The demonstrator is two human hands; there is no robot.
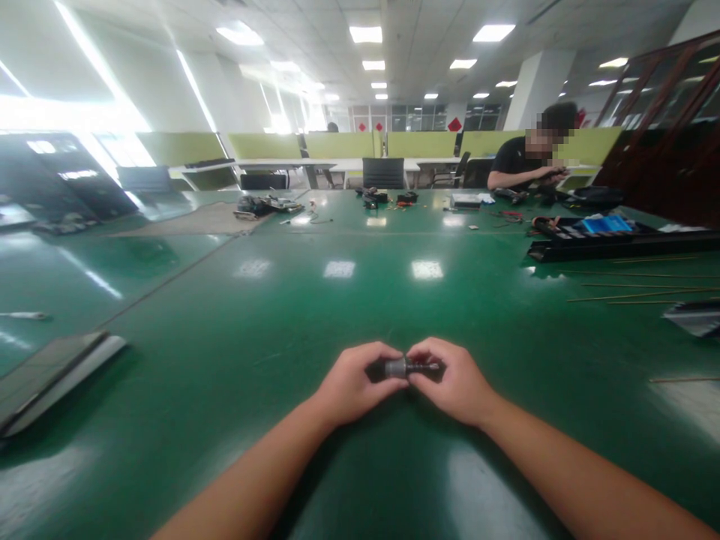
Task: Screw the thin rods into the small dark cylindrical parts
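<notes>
Both of my hands meet just above the green table (270, 300), around a small dark hole saw (397, 368) lying level, its drill bit pointing right. Thumb and fingers of my left hand (354, 379) grip the grey cylindrical body. My right hand (455, 379) curls around the bit, with its thumb and index finger pinching near the rim where the bit comes out. The cylinder's left end is partly hidden by my left fingers.
At the left lies a flat grey panel (56, 375). Thin rods (646, 286), a black tray (619, 244) and a blue packet (606, 224) are on the right. Electronic parts (264, 205) lie further back. A co-worker (520, 161) works with small parts at the far right.
</notes>
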